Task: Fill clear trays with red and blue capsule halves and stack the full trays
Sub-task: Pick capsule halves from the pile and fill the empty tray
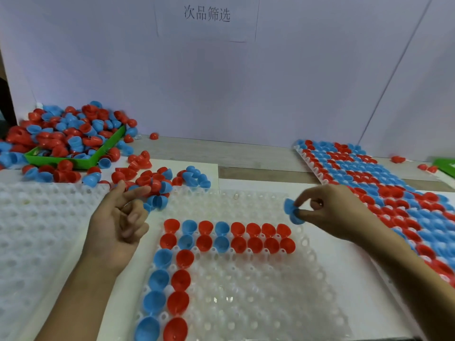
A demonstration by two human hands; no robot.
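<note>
White surface (344, 279) holds a clear tray (246, 303) between the hands. Right hand (330, 212) pinches a blue cup (291, 212); left hand (118, 225) lies loose, holding nothing.

The blue half (291, 214) pinched in the right hand (337, 212) looked like smooth, glossy plastic. The tray (258, 291) below that grip was clear, shiny plastic. Left of it, the bin (81, 162) looked like green plastic.

The person's left hand (118, 225) and right hand (337, 212) were bare, without gloves, rings or watch. Both forearms were uncovered to the frame edge; no sleeve was visible.
</note>
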